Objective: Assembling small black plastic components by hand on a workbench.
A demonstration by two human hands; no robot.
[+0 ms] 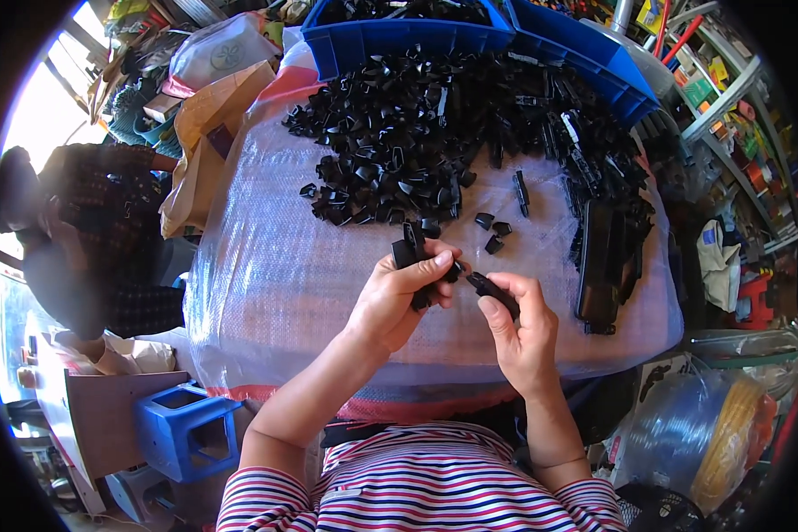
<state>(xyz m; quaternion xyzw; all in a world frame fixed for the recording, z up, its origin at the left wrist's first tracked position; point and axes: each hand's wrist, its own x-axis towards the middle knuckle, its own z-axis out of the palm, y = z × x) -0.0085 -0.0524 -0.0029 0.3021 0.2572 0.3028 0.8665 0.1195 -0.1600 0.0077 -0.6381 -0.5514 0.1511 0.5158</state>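
Observation:
Over the near middle of the sheet-covered table (275, 293), my left hand (393, 294) is closed around several black plastic pieces (406, 252). Their exact kind is hard to make out between the fingers. My right hand (525, 332) pinches a narrow black plastic part (495, 293), its tip pointing at the pieces in my left hand, close to them. Just beyond my hands lie a few small black caps (485, 221) and a slim black strip (521, 193). Farther off spreads a large heap of black plastic parts (390, 133), small curved pieces leftward and longer strips to the right.
Blue bins (408, 37) line the table's far edge. A long black casing (599, 266) lies at the right. Another person (97, 230) is at the left, above a blue stool (164, 426). Crowded shelves (727, 106) and a clear plastic-wrapped roll (683, 434) stand at the right.

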